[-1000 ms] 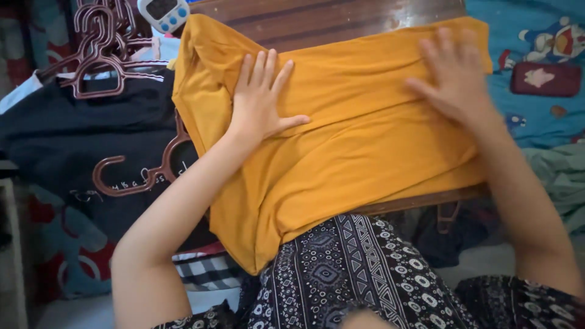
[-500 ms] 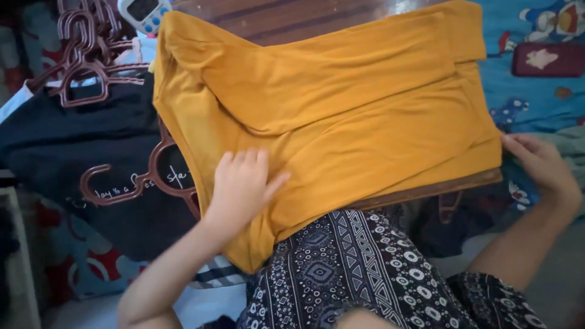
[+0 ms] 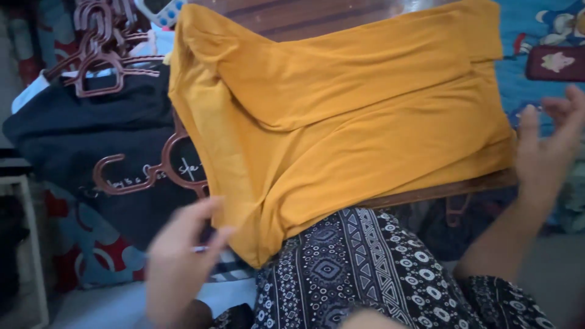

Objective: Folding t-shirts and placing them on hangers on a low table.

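Mustard-yellow garment [image 3: 365, 128] lies spread across the wooden surface [image 3: 304, 15], folded over itself, and its lower left corner hangs off the near edge toward the person's lap. Both hands are off the cloth. Left hand [image 3: 180, 262] hovers low at the left, just beside that hanging corner, fingers loosely open and gripping nothing; whether a fingertip brushes the fabric I cannot tell, it is blurred. Right hand [image 3: 545, 152] is up at the right edge of the garment, fingers spread wide, palm open, empty, close to the folded side but apart from it. Patterned black-and-white trousers [image 3: 365, 274] cover the lap right under the surface edge. Off to the left, a dark garment [image 3: 91, 134] lies in a heap with a brown plastic hanger [image 3: 158, 170] on top of it, and more brown hangers [image 3: 100, 55] are bunched further back. Behind the right hand there is a blue printed sheet [image 3: 536, 30] with cartoon figures, and a dark red oblong thing [image 3: 556, 63] rests on it.
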